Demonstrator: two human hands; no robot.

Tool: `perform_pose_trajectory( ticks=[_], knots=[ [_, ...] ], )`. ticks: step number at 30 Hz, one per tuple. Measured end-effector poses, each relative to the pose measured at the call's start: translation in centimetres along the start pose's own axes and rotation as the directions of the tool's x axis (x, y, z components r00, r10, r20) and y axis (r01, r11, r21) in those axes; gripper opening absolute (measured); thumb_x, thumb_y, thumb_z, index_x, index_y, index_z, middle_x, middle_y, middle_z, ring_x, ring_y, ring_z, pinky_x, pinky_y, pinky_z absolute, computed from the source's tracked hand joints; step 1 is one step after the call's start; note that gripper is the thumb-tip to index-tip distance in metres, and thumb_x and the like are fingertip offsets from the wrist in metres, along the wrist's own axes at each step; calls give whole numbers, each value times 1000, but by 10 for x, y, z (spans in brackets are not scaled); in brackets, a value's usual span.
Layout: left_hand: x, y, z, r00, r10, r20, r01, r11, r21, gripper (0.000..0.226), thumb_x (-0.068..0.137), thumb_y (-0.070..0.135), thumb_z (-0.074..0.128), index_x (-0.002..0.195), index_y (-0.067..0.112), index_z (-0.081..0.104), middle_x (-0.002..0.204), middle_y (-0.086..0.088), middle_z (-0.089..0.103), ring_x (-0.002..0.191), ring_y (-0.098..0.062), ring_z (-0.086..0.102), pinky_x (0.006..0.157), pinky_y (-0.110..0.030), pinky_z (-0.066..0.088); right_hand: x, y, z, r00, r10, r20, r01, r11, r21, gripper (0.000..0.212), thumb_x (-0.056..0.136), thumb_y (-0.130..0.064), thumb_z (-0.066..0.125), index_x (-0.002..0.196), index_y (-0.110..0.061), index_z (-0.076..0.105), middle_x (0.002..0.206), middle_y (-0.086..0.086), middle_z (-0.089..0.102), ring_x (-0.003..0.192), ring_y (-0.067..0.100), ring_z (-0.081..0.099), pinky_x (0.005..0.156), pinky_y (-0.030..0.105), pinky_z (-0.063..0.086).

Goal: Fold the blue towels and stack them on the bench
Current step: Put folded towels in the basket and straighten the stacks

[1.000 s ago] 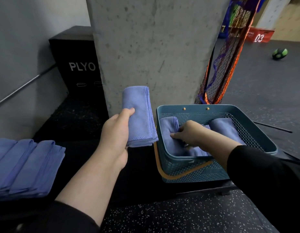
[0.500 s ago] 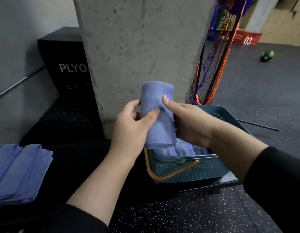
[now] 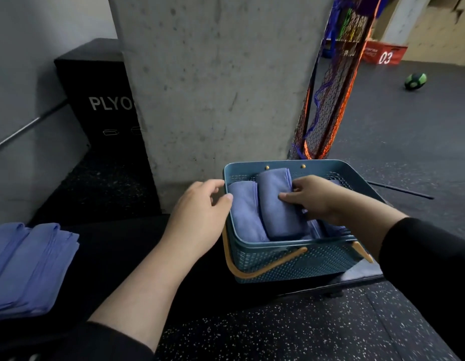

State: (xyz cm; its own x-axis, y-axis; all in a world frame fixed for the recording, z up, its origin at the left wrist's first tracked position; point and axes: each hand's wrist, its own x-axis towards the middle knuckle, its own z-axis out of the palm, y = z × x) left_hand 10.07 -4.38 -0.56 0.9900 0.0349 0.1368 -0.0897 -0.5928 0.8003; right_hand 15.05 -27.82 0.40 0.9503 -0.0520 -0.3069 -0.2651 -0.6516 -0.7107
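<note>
Rolled towel (image 3: 279, 204) in basket (image 3: 291, 259) | my right hand (image 3: 313, 198) grasps it, thumb on top | my left hand (image 3: 197, 214) loose, released, beside rim | folded stack (image 3: 28, 267) on bench (image 3: 116, 256)

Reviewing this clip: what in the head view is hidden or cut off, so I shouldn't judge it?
- Basket: the right hand, gripping a rolled towel, and its sleeve hide the right side, so the towel count is unclear.
- Folded stack: cut off by the left edge.
- Left hand: touching the basket rim or not, unclear.
- Black box: lettering partly hidden by the pillar.
</note>
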Motion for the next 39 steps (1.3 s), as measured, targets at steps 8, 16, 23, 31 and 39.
perform_pose_trajectory(
  ticks=[8,16,23,31,39],
  knots=[
    [3,-2,-5,1000,5,-26,-5,1000,12,34,98,29,59,132,28,62,120,9,62,106,-10,60,98,-33,48,22,9,6,996,-48,-73,10,891,-454,40,92,-37,69,68,-12,50,66,7,55,73,29,55,68,37,47],
    [1,-8,-16,999,17,-47,-16,1000,15,35,99,30,58,134,29,60,121,11,61,106,-7,59,94,-27,46,20,3,-3,923,-207,-326,22,871,-490,53,85,-57,70,113,-11,65,105,11,66,99,32,62,79,35,46],
    [-17,-32,-62,992,3,-123,10,994,106,33,102,30,51,134,27,60,123,11,61,108,-8,57,94,-33,51,-40,-99,47,754,-520,-401,520,846,-119,30,94,-38,66,115,-16,70,92,-1,71,82,17,67,82,34,54],
    [-60,-134,-157,943,-210,-257,273,931,242,26,103,27,49,124,28,64,111,8,67,91,-9,59,72,-27,44,-49,-157,219,862,-505,-48,506,854,118,32,91,-43,68,115,-22,68,92,-9,70,79,11,69,81,40,60],
    [-80,-194,-196,920,-336,-202,392,770,503,25,103,19,44,109,10,66,114,-7,68,101,-26,61,79,-37,43,-38,-163,355,927,-179,329,87,958,274,72,89,-52,68,142,-7,49,110,8,65,101,26,67,91,49,58]
  ],
)
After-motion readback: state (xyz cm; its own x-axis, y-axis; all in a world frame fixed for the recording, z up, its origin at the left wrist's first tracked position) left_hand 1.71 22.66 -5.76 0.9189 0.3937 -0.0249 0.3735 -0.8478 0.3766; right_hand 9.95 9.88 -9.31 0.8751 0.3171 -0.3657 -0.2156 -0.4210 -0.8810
